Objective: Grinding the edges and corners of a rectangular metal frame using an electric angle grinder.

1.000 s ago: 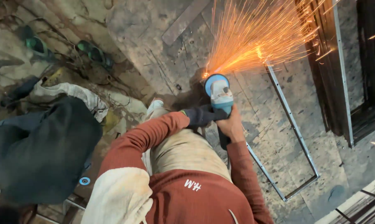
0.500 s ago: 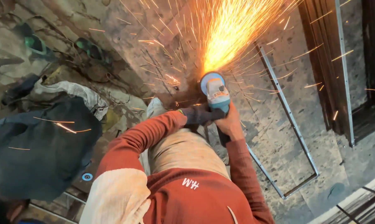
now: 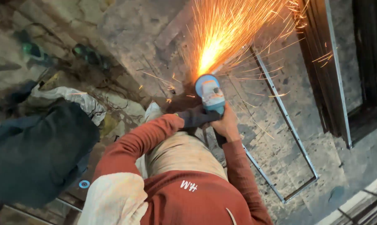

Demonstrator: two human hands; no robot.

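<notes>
Head view hides the disc behind orange sparks (image 3: 222, 37); left hand (image 3: 197, 118), seemingly gloved, and right hand (image 3: 227, 125) both grip the blue angle grinder (image 3: 210, 93) at centre frame.

Two labels, no pkgs, signs or screens. Sticker (image 3: 212, 92) on top of the blue grinder (image 3: 210, 96), centre frame below the sparks: roughly rectangular, pale grey-white w/ reddish marks, too blurred for more. Small white printed logo (image 3: 189, 186) on the red shirt (image 3: 197, 200), bottom centre, seen upside down.
</notes>
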